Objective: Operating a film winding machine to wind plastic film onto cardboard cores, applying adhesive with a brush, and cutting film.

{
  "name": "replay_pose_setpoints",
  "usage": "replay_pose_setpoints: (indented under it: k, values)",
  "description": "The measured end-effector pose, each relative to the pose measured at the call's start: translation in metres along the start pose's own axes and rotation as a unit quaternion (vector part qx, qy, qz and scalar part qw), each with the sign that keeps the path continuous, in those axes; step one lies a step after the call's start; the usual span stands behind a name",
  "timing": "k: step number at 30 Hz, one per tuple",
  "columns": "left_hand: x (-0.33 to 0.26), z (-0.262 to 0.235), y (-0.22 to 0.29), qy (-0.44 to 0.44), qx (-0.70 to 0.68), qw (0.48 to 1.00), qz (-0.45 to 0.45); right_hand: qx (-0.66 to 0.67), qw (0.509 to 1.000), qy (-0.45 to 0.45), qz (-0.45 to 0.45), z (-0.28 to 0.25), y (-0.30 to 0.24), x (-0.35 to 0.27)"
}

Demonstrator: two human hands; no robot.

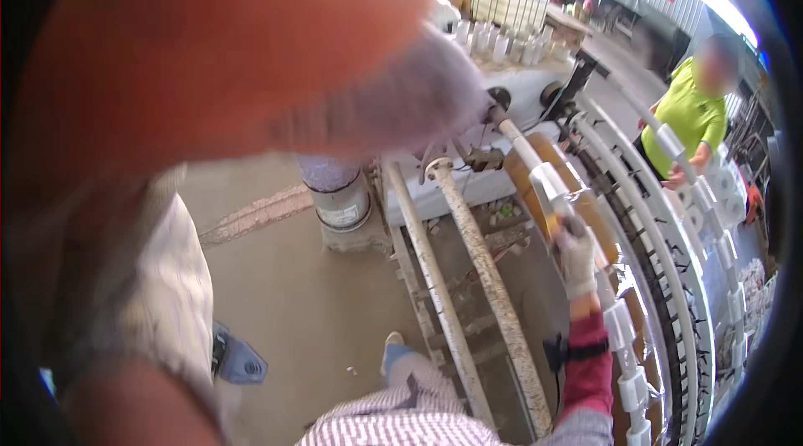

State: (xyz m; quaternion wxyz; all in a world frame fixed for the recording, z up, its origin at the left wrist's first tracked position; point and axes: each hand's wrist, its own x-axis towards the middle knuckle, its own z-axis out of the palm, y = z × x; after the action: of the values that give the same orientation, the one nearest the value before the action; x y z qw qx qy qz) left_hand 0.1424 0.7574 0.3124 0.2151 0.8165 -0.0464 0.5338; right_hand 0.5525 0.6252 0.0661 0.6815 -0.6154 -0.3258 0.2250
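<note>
My right hand, in a pale glove with dark fingertips, is closed around a white rod that runs lengthwise along the machine. White sleeve-like rolls sit at intervals on this rod, and one of them lies just beyond my fingers. A small yellow patch shows at the fingertips; I cannot make out what it is. At the upper left, a large orange-red blur ends in a greyish glove-like shape, which appears to be my left hand, raised very close. Its fingers are smeared and hidden.
Long rusty pipes run beside the machine. Curved toothed rails lie to the right. Across the machine stands a person in a yellow-green shirt, hands near another row of white rolls. A grey bucket-like container stands on the floor.
</note>
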Motion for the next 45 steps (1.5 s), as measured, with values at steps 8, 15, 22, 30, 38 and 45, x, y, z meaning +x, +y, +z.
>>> replay_pose_setpoints:
  k: [8, 15, 22, 30, 38, 45]
  values:
    - [-0.013, -0.021, -0.278, -0.02, 0.044, 0.926, -0.374, 0.017, 0.997, 0.041, 0.058, 0.204, 0.079, 0.323]
    - [-0.046, -0.008, -0.606, -0.079, -0.007, 0.896, -0.437, -0.015, 0.99, 0.107, 0.088, 0.279, 0.11, 0.495]
    - [-0.024, 0.068, -0.827, -0.228, 0.143, 0.833, -0.483, -0.307, 0.909, 0.177, -0.221, 0.354, 0.133, 0.489]
    - [-0.012, 0.153, -0.909, -0.31, 0.188, 0.811, -0.459, -0.525, 0.762, 0.243, -0.291, 0.351, 0.144, 0.502]
    - [-0.059, 0.125, -0.966, -0.274, 0.093, 0.869, -0.403, -0.6, 0.727, 0.227, -0.244, 0.367, 0.187, 0.515]
    - [-0.062, 0.146, -0.976, -0.302, 0.001, 0.875, -0.379, -0.599, 0.709, 0.301, -0.221, 0.363, 0.173, 0.499]
